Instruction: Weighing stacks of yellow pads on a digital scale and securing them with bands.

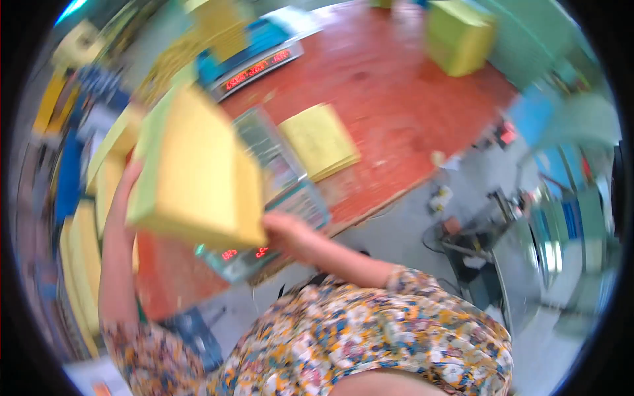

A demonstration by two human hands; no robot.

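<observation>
A thick block-shaped stack of yellow sheets (198,171), greenish along its left side, is raised over the table and blurred by motion. My left hand (127,188) is closed on its left side, the fingers mostly hidden behind the stack. My right hand (287,232) grips the lower right corner. Partly hidden beneath the stack is a digital scale (310,203) with red lit digits at its front. To the right of the scale lies a lower pile of yellow sheets (321,140).
A second scale (261,68) with a red display bears yellow stacks farther back on the red table (396,119). Another yellow stack (456,39) stands at the far right. Yellow bundles (82,264) line the left. Beyond the right edge is dark metal equipment (472,244).
</observation>
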